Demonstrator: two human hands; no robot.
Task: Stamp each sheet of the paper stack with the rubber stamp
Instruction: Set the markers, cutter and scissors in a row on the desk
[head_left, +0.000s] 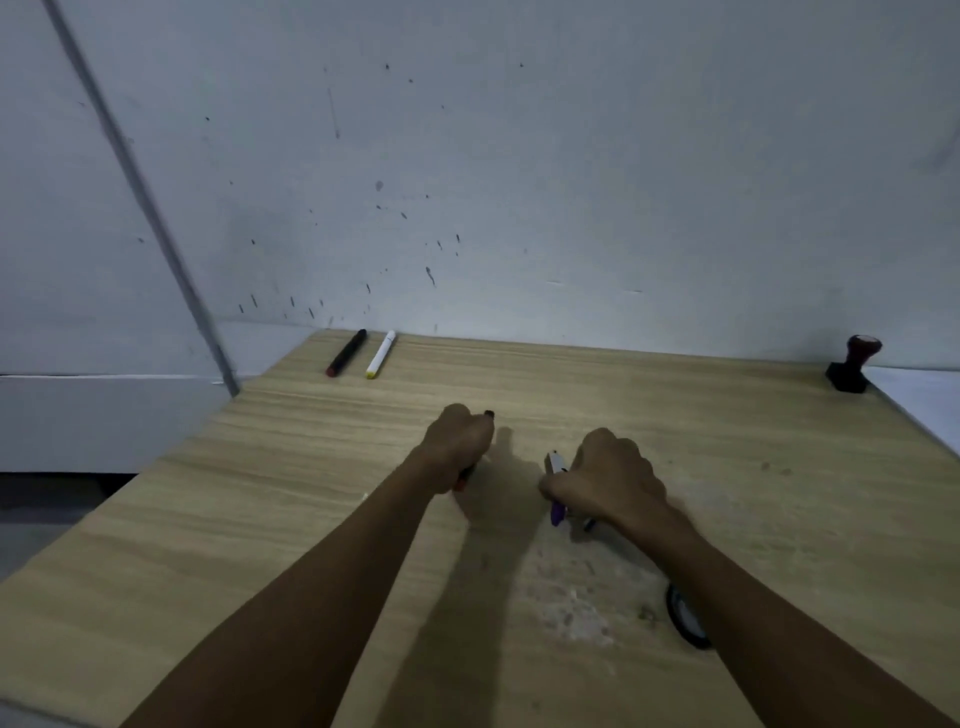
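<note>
The rubber stamp (853, 368), with a dark red handle and a black base, stands at the far right corner of the wooden table (675, 415), well away from both hands. My left hand (460, 447) grips a dark marker with an orange end near the table's middle. My right hand (610, 480) holds a white marker with a purple end, close beside the left hand. No paper stack is in view.
A black marker (346, 353) and a white marker with a yellow end (381, 354) lie side by side at the table's far left edge. A round black-rimmed object (685, 616) lies partly under my right forearm. A grey wall rises just behind the table.
</note>
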